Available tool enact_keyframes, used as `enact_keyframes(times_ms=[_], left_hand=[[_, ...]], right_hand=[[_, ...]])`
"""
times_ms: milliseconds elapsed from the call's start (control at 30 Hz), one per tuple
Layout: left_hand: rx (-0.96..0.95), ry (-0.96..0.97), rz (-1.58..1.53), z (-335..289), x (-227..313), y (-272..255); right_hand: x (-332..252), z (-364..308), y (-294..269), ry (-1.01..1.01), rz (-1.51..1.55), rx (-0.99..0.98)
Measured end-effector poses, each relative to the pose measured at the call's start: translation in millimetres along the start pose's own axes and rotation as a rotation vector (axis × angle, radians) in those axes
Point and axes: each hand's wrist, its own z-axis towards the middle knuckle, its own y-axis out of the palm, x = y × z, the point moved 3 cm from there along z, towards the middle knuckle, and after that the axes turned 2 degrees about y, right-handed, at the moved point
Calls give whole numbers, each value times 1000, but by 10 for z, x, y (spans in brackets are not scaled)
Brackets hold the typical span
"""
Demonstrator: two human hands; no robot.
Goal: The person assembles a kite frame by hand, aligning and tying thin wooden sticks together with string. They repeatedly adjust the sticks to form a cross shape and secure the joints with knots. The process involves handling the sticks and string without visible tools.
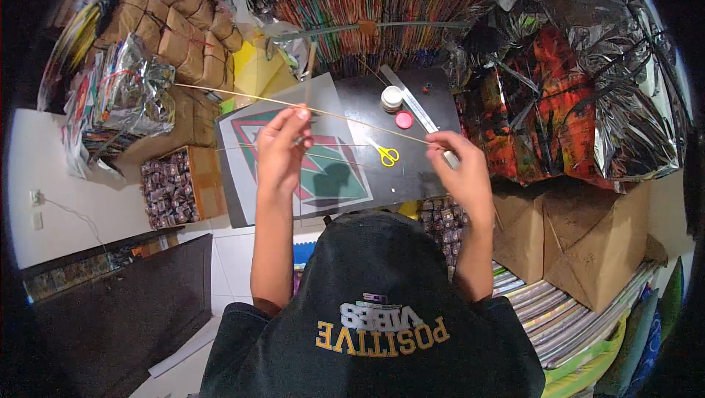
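Above the table I hold a long, thin tan stick (228, 92) nearly level. My left hand (280, 150) pinches it near its middle, with the fingertips closed. My right hand (468, 174) is closed around its right end. Beneath my left hand lies a pale sheet (242, 174) with a red, green and grey angular pattern. Thin sticks or lines cross over that sheet. Yellow-handled scissors (388, 154) rest between the two hands, at the sheet's right edge.
On the dark table (360, 93) are an open white jar (392, 98), a pink lid (403, 120) and a metal ruler (411, 104). Stacked bundles (330, 1) rise behind it. A cardboard box (205, 178) stands left; large plastic-wrapped bundles (543, 104) and cartons (595, 244) crowd the right.
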Motion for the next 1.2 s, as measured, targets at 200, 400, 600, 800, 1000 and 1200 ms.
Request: enact_keyframes(times_ms=[200,400,600,800,1000,1200], left_hand=[[41,12,-84,50,78,-178],[0,-1,-86,38,3,-100],[26,4,-77,39,17,-80],[7,-35,-47,11,-57,17],[-33,-70,14,-67,-173,213],[-48,-116,94,-131,-322,390]], right_hand=[[154,-45,-256,25,-108,124],[25,-51,-179,-109,-304,312],[176,-24,-164,-14,-56,331],[56,-47,-64,-116,-430,263],[-6,0,65,-126,-261,101],[-30,15,216,-149,-42,76]])
